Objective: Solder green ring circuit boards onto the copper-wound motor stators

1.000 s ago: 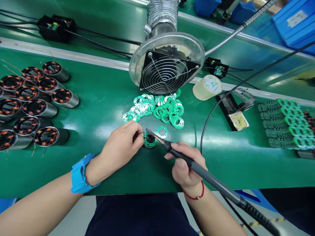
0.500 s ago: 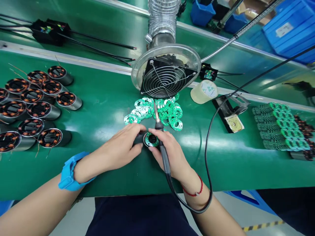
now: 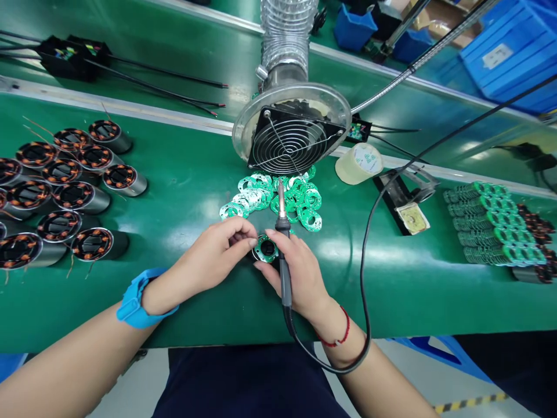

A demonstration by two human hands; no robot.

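A soldering iron [image 3: 285, 278] lies in my right hand [image 3: 303, 270], its metal tip pointing away over the loose boards. The thumb and fingers of that same hand sit around a motor stator with a green ring circuit board [image 3: 265, 248] on its top face. At the stator's left edge, the fingertips of my left hand [image 3: 217, 249] are pinched together; whatever is between them is too small to make out. Just beyond both hands lies a heap of loose green ring circuit boards [image 3: 250, 197].
A fume extractor fan [image 3: 290, 142] hangs over the heap. Several wound stators [image 3: 87, 197] stand at left. To the right are a tape roll [image 3: 359, 164], a soldering iron stand [image 3: 402, 203] and stacked ring boards [image 3: 496, 223]. The iron's black cable [image 3: 366, 255] loops over my right forearm.
My left hand has gone from holding the stator's side to a pinch at its edge. The soldering iron has swung slightly, its tip shifting right and its cable end left.
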